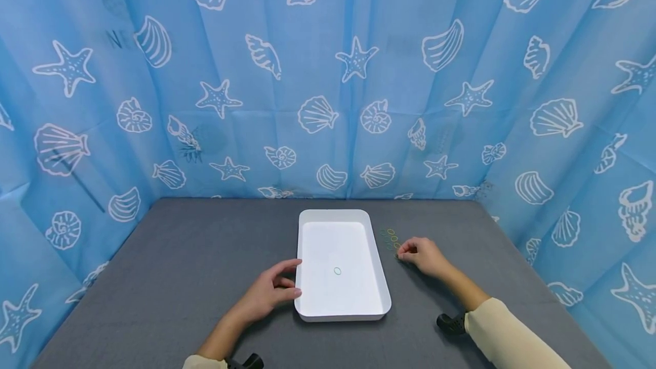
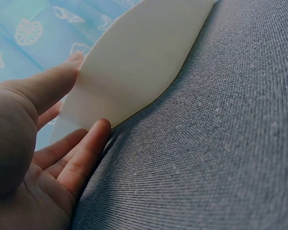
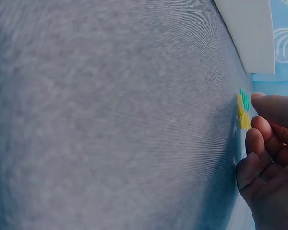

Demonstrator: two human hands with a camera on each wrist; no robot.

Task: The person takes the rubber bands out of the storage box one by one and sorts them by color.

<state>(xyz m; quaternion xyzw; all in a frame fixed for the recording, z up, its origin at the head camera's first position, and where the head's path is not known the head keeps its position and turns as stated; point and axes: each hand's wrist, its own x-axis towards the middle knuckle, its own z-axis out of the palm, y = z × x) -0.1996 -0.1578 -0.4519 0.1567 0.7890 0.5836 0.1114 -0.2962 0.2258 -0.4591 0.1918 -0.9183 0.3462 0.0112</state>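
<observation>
A white tray (image 1: 342, 295) lies on the grey cloth, with one thin green rubber band (image 1: 337, 271) inside. My left hand (image 1: 269, 292) rests against the tray's left side; in the left wrist view its thumb (image 2: 62, 76) is at the rim and its other fingertips touch the outer wall. Right of the tray, my right hand (image 1: 424, 255) has thumb and forefinger together at a yellow rubber band (image 3: 240, 106). Beyond these fingertips lie several yellow rubber bands (image 1: 393, 238) and, beside them, faint green rubber bands (image 3: 245, 99).
The grey cloth-covered table (image 1: 220, 232) reaches back to a blue curtain (image 1: 328, 147) printed with shells and starfish, which also hangs along both sides. Black wrist devices (image 1: 451, 323) are strapped on both forearms, below cream sleeves.
</observation>
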